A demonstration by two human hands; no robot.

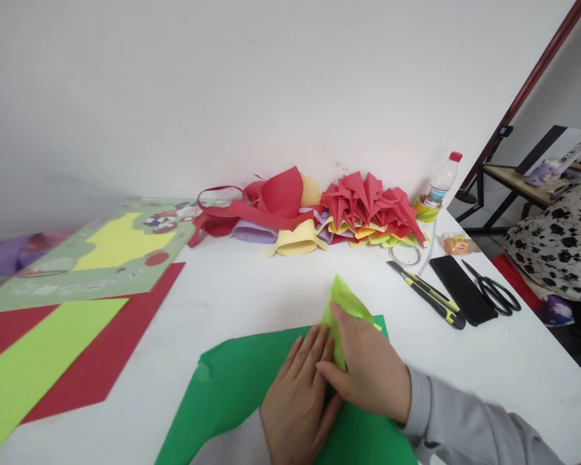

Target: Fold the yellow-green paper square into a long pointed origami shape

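Note:
A small lime-green folded paper (345, 303) lies on a dark green sheet (232, 381) at the table's near edge. My left hand (297, 400) lies flat on the folded paper's lower part with fingers stretched forward. My right hand (368, 371) rests over the fold from the right, its thumb and fingers pressing the paper down. The pointed tip of the paper sticks up beyond both hands. The paper's lower half is hidden under my hands.
A heap of folded red, yellow and purple paper shapes (314, 213) sits by the wall. Utility knife (428, 296), black case (462, 290), scissors (494, 289), tape roll (405, 254) and bottle (440, 182) lie right. Red (101, 361) and lime sheets (33, 368) lie left.

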